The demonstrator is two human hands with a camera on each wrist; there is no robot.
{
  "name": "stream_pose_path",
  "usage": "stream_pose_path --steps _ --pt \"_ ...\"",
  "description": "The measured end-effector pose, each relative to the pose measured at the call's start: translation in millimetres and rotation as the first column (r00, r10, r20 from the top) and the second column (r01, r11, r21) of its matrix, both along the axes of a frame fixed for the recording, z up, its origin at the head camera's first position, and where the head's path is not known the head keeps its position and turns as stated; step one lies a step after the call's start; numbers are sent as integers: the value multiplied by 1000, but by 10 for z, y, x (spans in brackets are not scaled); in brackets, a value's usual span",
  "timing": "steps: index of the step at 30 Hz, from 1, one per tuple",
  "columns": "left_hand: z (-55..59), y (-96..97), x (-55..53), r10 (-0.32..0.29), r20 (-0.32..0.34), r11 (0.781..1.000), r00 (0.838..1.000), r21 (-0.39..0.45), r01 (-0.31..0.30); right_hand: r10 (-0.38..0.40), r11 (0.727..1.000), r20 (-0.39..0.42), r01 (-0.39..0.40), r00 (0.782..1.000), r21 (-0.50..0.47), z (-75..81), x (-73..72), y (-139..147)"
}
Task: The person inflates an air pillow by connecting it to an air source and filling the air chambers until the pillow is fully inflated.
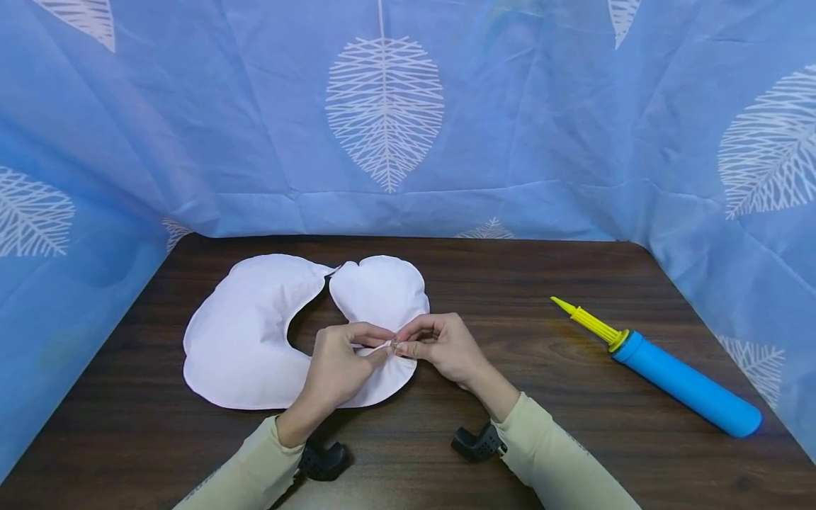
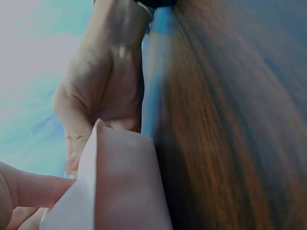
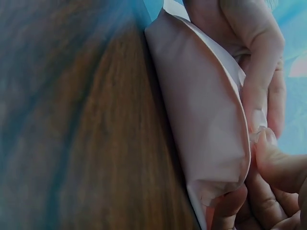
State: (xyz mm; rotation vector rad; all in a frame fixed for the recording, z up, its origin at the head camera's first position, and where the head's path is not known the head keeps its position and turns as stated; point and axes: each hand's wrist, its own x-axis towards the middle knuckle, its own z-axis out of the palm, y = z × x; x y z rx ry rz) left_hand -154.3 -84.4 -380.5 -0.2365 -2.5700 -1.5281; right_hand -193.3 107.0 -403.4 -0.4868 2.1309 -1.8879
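A white, puffed-up U-shaped neck pillow (image 1: 245, 333) lies on the table, its curve to the left and its two ends meeting at the top. Over its right arm, my left hand (image 1: 338, 365) pinches the fabric beside a small clear valve (image 1: 393, 345). From the other side, the thumb and forefinger of my right hand (image 1: 449, 347) pinch the valve, fingertips against those of the left. In the right wrist view the clear valve (image 3: 256, 135) shows between the fingertips, just past the pillow's seam. The left wrist view has the pillow edge (image 2: 127, 177) hiding most of the fingertips.
A blue hand pump (image 1: 685, 382) with a yellow nozzle (image 1: 593, 324) lies slantwise on the right of the dark wooden table (image 1: 497, 283). Blue cloth (image 1: 510, 127) with white leaf prints hangs behind and along both sides. Black wrist devices (image 1: 324, 460) sit under the sleeves.
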Motion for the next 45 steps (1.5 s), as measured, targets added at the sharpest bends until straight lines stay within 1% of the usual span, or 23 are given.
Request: stream_pose_path --steps 5,7,12,15,20,26,31,34,36,40,45 --pt "9 11 26 35 -21 999 999 12 -35 -13 1000 19 13 1000 -5 13 10 -26" --pt "7 5 29 39 -22 999 999 9 -39 -19 1000 21 19 1000 1 6 13 -38" --pt "51 -30 23 57 -4 998 998 4 -57 -7 999 28 8 1000 -34 -5 3 -53" --pt "90 -32 21 58 31 998 998 7 -58 14 999 43 -12 999 -42 8 -6 -23" --pt "76 -15 11 36 75 999 997 23 -38 29 999 59 -30 998 12 16 7 51" --pt "31 -7 11 23 84 999 996 46 -27 23 997 70 -28 997 66 -11 27 87" --pt "23 -3 15 23 70 998 997 48 -26 2 996 40 -6 999 87 -35 22 65" --pt "21 14 19 35 68 998 997 44 -38 -12 996 12 11 1000 88 -41 17 45" --pt "19 34 21 40 50 998 998 41 -42 -30 996 0 30 1000 79 -35 20 36" --pt "-3 76 29 51 6 998 999 35 -52 -68 996 15 67 998 54 -23 32 29" --pt "-33 82 54 85 -18 996 996 27 -84 -62 997 47 60 997 49 -32 28 -7"
